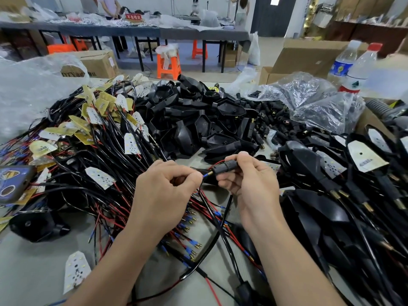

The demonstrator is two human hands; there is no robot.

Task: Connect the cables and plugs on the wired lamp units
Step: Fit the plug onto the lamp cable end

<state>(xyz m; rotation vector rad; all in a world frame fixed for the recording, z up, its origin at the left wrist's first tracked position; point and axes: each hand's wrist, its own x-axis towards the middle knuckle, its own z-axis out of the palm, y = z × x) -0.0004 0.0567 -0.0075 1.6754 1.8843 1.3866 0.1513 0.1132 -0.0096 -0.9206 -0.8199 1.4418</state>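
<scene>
Assembly line, mid-shift: a person at a grey worktable (33,268) is mating one lead to one plug. The left hand (163,186) is pinching a thin black cable just behind its blue-sleeved brass terminal (206,175), fingers curled tight. The right hand (249,180) is gripping a short black ribbed plastic plug (227,167) between the thumb and curled fingers, just above the middle of the table. The terminal's tip is sitting at the plug's mouth. Whether it is seated cannot be told from here, so this one joint is best judged as under way, not made.

The wider job is looking far from finished. To the left, a large tangled heap of white and yellow LED boards on red and black wires (99,133) is lying loose, many bare blue-tipped leads fanning out below the hands. Behind the hands, a mound of empty black plastic lamp housings (187,120) and a scatter of loose black plugs (271,120) are lying unpaired.

To the right, a stack of black housings with white boards fitted and plugs attached (364,157) is appearing to be the completed batch. It is sizeable but smaller than what remains.

One white LED board (76,270) is lying alone near the table's front edge.
</scene>
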